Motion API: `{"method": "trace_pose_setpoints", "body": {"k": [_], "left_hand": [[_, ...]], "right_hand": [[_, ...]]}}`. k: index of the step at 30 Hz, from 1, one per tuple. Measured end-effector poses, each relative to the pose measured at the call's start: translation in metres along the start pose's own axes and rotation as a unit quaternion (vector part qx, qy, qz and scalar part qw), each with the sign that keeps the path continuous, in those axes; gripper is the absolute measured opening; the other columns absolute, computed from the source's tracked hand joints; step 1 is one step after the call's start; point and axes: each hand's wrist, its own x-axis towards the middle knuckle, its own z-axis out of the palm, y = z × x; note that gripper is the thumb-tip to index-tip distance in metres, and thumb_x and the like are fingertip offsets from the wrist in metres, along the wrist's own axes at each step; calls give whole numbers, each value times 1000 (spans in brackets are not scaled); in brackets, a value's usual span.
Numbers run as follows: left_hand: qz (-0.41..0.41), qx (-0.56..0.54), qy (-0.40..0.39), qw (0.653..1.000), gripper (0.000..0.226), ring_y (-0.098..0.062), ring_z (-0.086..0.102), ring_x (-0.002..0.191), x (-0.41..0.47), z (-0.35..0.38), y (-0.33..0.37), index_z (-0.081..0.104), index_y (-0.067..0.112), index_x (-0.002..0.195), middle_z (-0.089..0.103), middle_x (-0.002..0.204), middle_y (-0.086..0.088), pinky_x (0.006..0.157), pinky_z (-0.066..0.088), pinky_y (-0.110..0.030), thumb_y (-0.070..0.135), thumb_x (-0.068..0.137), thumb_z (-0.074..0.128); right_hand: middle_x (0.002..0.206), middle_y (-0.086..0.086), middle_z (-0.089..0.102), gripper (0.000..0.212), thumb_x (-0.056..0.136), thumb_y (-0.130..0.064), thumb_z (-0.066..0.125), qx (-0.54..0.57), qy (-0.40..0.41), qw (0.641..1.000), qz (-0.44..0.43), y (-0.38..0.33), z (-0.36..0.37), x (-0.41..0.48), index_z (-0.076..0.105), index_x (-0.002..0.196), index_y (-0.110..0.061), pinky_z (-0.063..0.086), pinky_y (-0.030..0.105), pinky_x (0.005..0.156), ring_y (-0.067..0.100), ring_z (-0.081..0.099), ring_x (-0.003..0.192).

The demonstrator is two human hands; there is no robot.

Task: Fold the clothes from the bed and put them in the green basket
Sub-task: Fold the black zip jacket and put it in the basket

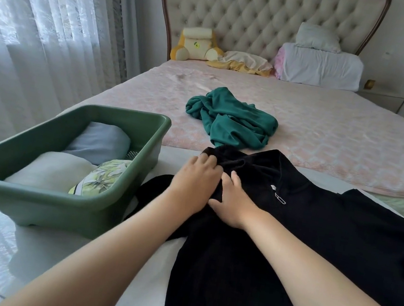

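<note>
**A:** Three pieces lie folded in the basket [50, 209]: a blue one [100, 141] at its far end, a white one [49, 169] at its near end, and a leaf-print one [102, 175] against its right wall.

**B:** What's left?

**A:** Two, as far as I can see. A black top [286, 248] is spread flat just right of the basket, not yet folded. A teal garment [231, 120] sits crumpled on the bed [333, 138], beyond the basket and to its right.

**B:** And the hands?

**A:** Both are on the top's shoulder nearest the basket. The left hand [198, 174] has its fingers curled over the cloth's edge, gripping it. The right hand [232, 201] rests beside it, thumb raised. Its other fingers sink into the black, so I cannot tell whether they grip.

**B:** Past halfway, then?

**A:** I'd judge so: three in, one in hand, one untouched.
</note>
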Motion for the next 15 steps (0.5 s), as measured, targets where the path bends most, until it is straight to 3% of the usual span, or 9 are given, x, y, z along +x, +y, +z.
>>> {"method": "trace_pose_setpoints", "body": {"k": [2,4,7,10,12,14,15], "left_hand": [[4,-157,-51,986,33,-27,54,113,-2,18,0,55,11,121,52,121,-7,92,45,-36,3,90,50],[-19,-202,-147,968,43,-29,50,125,-6,33,-1,43,14,141,49,136,-9,100,43,-39,15,99,45],[-140,-48,-260,954,70,-30,15,150,-7,48,-13,8,27,158,19,163,-7,116,14,-59,61,99,25],[-201,35,-309,929,81,-29,3,152,-3,50,-21,8,21,159,9,165,-9,115,-6,-65,69,94,14],[-193,63,-289,936,73,-32,18,149,2,39,-14,24,13,155,24,161,-14,118,4,-57,54,95,22],[-148,67,-181,970,55,-33,40,133,7,29,2,47,12,140,47,143,-15,111,27,-46,35,92,34],[-121,18,-107,987,49,-32,46,126,10,28,10,51,14,135,52,137,-12,106,35,-44,31,91,39]], "right_hand": [[167,13,4,69,96,-20,51,19,41,999,-11,6,-3,-1,20,158,-16,23,42,121,31,17,152],[159,8,28,56,96,-19,45,-63,110,992,-12,18,-11,-4,36,151,-19,26,42,118,30,32,144],[148,1,43,42,99,-30,44,-199,140,970,5,44,-22,-11,50,141,-27,28,44,115,25,39,136],[156,4,35,48,100,-41,47,-161,86,983,18,68,-27,-20,47,146,-25,28,41,117,24,31,144],[164,5,23,57,99,-43,52,-91,55,994,2,74,-29,-25,40,152,-24,22,39,122,23,20,151],[166,1,16,58,98,-42,55,-25,67,997,-13,74,-31,-31,40,152,-26,21,37,123,20,17,153],[166,2,16,55,99,-41,54,-12,94,995,-14,75,-31,-33,42,150,-26,22,38,122,20,18,153]]}}
